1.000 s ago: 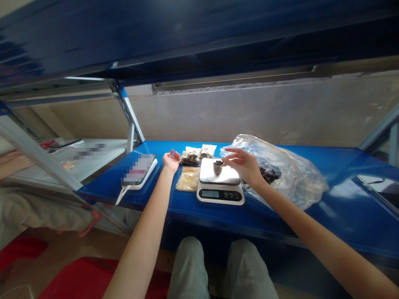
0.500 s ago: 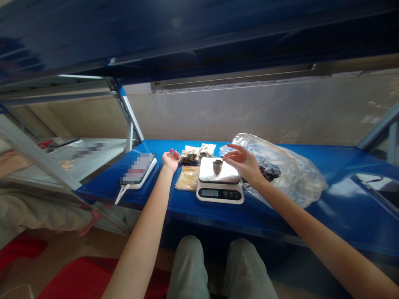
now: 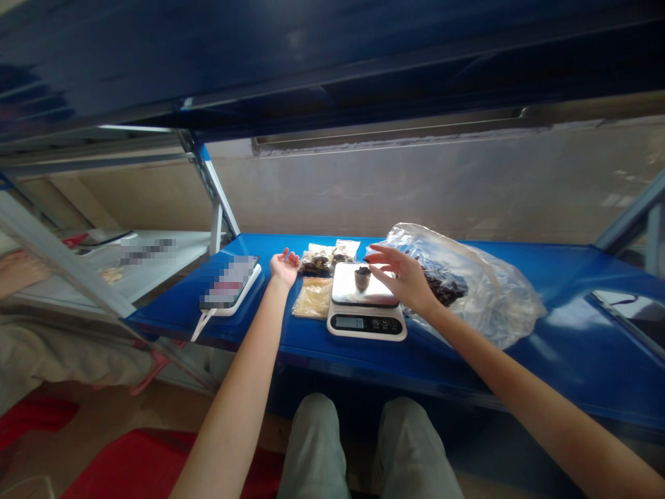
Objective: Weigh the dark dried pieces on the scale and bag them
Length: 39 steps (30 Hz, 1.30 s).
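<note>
A small cup (image 3: 362,279) filled with dark pieces stands on the metal plate of a white digital kitchen scale (image 3: 340,331). My right hand (image 3: 402,277) hovers just right of the cup, thumb and fingers apart, with nothing visible between them. Beyond that hand lies a large clear plastic bag (image 3: 493,291), and dark dried pieces (image 3: 447,285) show at its mouth. My left hand (image 3: 285,266) rests palm up on the blue shelf, fingers loosely curled and holding nothing. Beside it are filled small bags (image 3: 316,259) and a stack of flat clear bags (image 3: 312,298).
A phone (image 3: 228,281) lies on a white block with a cable at the left of the blue shelf (image 3: 571,333). Another blue shelf (image 3: 312,69) hangs low overhead. Past a metal post at left, another person's arm (image 3: 23,272) rests over a white table (image 3: 156,267).
My right hand has drawn slightly back from above the cup, its fingers a little lower. My left hand has stayed in place.
</note>
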{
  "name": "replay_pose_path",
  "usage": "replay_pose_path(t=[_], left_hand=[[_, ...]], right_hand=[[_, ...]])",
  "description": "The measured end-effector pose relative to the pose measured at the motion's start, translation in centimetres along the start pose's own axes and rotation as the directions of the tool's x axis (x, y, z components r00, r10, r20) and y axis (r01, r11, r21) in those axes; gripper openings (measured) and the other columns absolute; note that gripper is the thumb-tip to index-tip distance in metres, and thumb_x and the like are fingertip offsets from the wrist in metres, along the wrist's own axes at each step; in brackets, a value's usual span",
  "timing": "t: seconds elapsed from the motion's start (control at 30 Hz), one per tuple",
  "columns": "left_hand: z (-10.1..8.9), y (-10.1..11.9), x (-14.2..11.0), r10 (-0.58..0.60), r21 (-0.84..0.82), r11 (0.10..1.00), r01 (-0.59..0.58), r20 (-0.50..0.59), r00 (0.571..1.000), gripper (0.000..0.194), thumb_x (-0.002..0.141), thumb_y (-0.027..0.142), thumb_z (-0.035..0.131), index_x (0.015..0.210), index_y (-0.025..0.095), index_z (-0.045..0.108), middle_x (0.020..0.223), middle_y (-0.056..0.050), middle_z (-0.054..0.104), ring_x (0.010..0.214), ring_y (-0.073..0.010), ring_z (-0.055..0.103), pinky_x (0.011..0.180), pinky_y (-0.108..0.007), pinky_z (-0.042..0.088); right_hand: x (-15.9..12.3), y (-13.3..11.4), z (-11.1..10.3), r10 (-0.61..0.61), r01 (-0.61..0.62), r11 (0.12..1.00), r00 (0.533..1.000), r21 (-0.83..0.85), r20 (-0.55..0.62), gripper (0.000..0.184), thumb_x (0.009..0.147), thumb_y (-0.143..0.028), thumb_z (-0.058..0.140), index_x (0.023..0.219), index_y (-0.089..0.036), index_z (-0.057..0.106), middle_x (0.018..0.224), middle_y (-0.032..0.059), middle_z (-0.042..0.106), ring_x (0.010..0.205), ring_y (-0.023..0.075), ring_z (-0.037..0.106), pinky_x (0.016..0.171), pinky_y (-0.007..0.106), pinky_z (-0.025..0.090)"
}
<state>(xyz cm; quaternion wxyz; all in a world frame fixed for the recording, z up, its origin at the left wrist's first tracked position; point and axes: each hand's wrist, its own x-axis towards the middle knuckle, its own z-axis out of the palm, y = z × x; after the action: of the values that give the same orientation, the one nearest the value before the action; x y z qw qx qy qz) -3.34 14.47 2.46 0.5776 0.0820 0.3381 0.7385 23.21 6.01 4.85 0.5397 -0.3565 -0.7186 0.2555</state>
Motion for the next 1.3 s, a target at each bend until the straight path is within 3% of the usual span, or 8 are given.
replay_pose_path(t=[0.13, 0.23, 0.6, 1.03, 1.3], left_hand=[[0.1, 0.0, -0.1, 0.004, -0.001, 1.0, -0.004, -0.005, 1.0, 0.014, 0.073, 0.011, 0.038, 0.071, 0.017, 0.051, 0.057, -0.001, 0.051, 0.048, -0.0115, 0.05, 0.049, -0.021, 0.038], [0.1, 0.0, -0.2, 0.005, 0.001, 1.0, -0.005, -0.008, 1.0, 0.014, 0.073, 0.01, 0.038, 0.071, 0.017, 0.05, 0.056, -0.001, 0.051, 0.048, -0.0115, 0.05, 0.049, -0.021, 0.038], [-0.1, 0.0, 0.1, 0.001, -0.003, 1.0, -0.001, -0.006, 1.0, 0.015, 0.072, 0.01, 0.037, 0.073, 0.016, 0.051, 0.056, -0.001, 0.052, 0.047, -0.0114, 0.052, 0.048, -0.02, 0.039], [0.0, 0.0, 0.2, 0.004, 0.002, 1.0, -0.004, -0.013, 1.0, 0.016, 0.074, 0.011, 0.037, 0.071, 0.016, 0.052, 0.057, -0.002, 0.051, 0.048, -0.0112, 0.051, 0.048, -0.02, 0.039], [-0.1, 0.1, 0.2, -0.003, -0.001, 1.0, 0.003, -0.004, 1.0, 0.014, 0.073, 0.01, 0.04, 0.07, 0.016, 0.052, 0.057, -0.002, 0.052, 0.048, -0.0115, 0.051, 0.048, -0.02, 0.039]], right_hand=[[-0.2, -0.8, 0.1, -0.077, 0.089, 0.972, 0.995, -0.217, 0.062, 0.035, 0.08, -0.032, 0.058, 0.114, -0.025, 0.059, 0.096, 0.0034, 0.071, 0.089, 0.0215, 0.066, 0.083, 0.04, 0.053], [-0.2, -1.0, 0.1, -0.116, 0.13, 0.948, 0.991, -0.289, 0.066, 0.033, 0.08, -0.03, 0.057, 0.113, -0.025, 0.059, 0.094, 0.0026, 0.072, 0.091, 0.0218, 0.066, 0.084, 0.04, 0.05], [-0.2, -0.4, -0.1, -0.185, 0.2, 0.926, 0.98, -0.321, 0.076, 0.037, 0.078, -0.036, 0.061, 0.112, -0.024, 0.057, 0.096, 0.005, 0.069, 0.091, 0.0226, 0.064, 0.082, 0.039, 0.048], [0.1, 0.3, -0.6, -0.249, 0.314, 0.814, 0.949, -0.489, 0.196, 0.035, 0.08, -0.039, 0.059, 0.113, -0.027, 0.06, 0.087, 0.0017, 0.073, 0.091, 0.0245, 0.062, 0.084, 0.044, 0.043], [0.0, 0.2, -0.6, -0.189, 0.236, 0.894, 0.969, -0.382, 0.157, 0.036, 0.077, -0.039, 0.062, 0.112, -0.027, 0.059, 0.091, 0.0019, 0.072, 0.09, 0.0231, 0.064, 0.085, 0.042, 0.046]])
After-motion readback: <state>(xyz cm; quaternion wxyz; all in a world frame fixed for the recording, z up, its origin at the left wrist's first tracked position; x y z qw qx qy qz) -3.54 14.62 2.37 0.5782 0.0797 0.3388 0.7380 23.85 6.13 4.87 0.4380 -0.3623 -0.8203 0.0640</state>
